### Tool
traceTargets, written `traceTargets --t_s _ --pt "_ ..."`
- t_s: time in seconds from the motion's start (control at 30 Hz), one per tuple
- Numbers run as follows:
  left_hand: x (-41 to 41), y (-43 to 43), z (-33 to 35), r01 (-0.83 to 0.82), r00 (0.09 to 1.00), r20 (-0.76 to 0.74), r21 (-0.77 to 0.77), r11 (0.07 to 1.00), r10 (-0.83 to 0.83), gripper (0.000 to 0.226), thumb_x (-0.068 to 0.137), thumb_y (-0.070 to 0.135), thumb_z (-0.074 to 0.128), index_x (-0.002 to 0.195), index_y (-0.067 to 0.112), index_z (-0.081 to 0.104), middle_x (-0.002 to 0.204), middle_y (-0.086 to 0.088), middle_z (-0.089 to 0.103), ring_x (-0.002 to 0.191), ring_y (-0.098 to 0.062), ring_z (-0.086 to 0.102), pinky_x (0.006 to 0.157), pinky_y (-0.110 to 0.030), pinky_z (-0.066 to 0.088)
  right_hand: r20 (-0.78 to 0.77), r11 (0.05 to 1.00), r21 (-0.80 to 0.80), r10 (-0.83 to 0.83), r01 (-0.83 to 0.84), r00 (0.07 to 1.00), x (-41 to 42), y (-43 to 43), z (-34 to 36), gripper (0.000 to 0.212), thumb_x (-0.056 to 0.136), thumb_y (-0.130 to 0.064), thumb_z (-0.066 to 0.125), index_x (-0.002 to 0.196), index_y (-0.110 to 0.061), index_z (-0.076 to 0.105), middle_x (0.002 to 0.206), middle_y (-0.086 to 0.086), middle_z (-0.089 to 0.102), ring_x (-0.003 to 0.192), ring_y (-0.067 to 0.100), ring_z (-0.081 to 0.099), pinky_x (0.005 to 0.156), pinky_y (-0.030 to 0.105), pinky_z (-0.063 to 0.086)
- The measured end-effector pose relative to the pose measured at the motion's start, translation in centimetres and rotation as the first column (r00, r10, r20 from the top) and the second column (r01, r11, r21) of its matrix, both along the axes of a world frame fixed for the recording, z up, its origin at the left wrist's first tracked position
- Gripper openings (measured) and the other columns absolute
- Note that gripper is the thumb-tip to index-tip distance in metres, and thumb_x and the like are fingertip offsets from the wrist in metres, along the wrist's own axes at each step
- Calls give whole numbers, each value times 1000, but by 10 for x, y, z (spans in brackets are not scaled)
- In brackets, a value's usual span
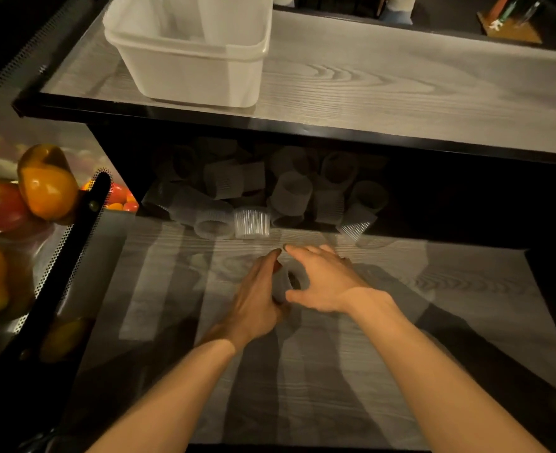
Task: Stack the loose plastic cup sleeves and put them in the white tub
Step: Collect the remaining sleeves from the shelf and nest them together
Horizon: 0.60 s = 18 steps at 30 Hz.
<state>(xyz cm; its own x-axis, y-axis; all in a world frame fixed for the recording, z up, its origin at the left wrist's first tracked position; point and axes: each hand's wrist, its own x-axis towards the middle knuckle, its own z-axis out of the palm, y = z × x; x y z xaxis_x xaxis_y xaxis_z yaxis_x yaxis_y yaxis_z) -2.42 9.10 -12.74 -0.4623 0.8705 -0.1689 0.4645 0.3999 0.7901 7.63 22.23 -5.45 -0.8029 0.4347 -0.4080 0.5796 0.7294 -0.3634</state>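
Note:
Several loose translucent ribbed cup sleeves lie in a heap at the back of the lower shelf, partly in shadow under the upper shelf. My left hand and my right hand meet in the middle of the lower shelf around one grey sleeve. The left hand cups it from the left; the right thumb and fingers curl at its open end. The white tub stands on the upper shelf at the back left, and what is inside is hard to make out.
The lower wooden shelf stretches toward me. A black edge of the upper shelf overhangs the heap. Orange and red peppers sit behind a perforated metal rail on the left.

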Motion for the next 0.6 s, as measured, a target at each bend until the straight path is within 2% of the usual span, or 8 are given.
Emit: traceTargets --t_s 0.07,0.13,0.2,0.27,0.3,0.4,0.5,0.6 --pt "1 -2 2 45 999 32 -22 999 -45 110 70 24 85 159 25 19 152 1 36 139 -15 40 110 -34 43 -38 996 -75 -59 56 998 7 1 -4 96 78 -63 72 157 -32 28 160 -6 34 149 23 25 120 41 29" --pt "2 -2 9 103 993 68 -79 992 -98 123 65 36 85 162 26 10 161 4 22 147 -15 27 117 -35 35 -161 977 -118 -198 180 967 15 7 -8 81 83 -64 68 151 -30 41 153 -6 43 144 19 34 116 36 33" --pt "4 3 14 128 992 27 -73 989 -126 122 64 53 76 162 22 11 164 2 20 151 -17 23 121 -36 30 -331 940 -83 -339 331 881 26 18 -13 56 91 -50 65 140 -24 54 139 -3 53 134 19 46 109 32 39" --pt "12 12 20 92 996 -3 -29 995 -92 107 72 53 66 161 17 20 162 -3 28 150 -18 27 121 -28 25 -442 893 4 -403 451 802 37 33 -17 41 94 -32 65 133 -20 58 135 -1 53 128 23 50 107 36 43" --pt "16 20 24 70 998 -4 -8 998 -70 98 77 49 63 160 14 25 161 -5 32 149 -19 30 119 -25 24 -459 872 49 -414 488 786 41 42 -19 41 93 -24 65 134 -19 57 137 1 51 129 25 49 108 38 43" --pt "23 48 36 48 999 -21 1 999 -48 72 94 40 59 156 14 33 159 -6 38 147 -21 34 120 -31 29 -364 841 136 -449 523 816 46 69 -23 57 90 -12 64 144 -16 47 147 6 43 139 29 38 112 45 40" --pt "24 82 45 74 991 -104 -100 992 -85 61 100 37 53 155 18 35 160 -5 39 152 -21 28 124 -42 24 -183 855 175 -458 487 870 43 87 -22 67 88 -12 66 149 -17 37 145 9 43 141 31 34 112 50 40" --pt "24 116 52 111 994 2 -238 965 -113 58 100 34 51 155 19 35 158 -8 41 148 -28 34 120 -46 29 -93 864 139 -474 483 875 43 95 -23 69 87 -10 65 149 -17 36 147 9 45 142 30 34 114 49 38"
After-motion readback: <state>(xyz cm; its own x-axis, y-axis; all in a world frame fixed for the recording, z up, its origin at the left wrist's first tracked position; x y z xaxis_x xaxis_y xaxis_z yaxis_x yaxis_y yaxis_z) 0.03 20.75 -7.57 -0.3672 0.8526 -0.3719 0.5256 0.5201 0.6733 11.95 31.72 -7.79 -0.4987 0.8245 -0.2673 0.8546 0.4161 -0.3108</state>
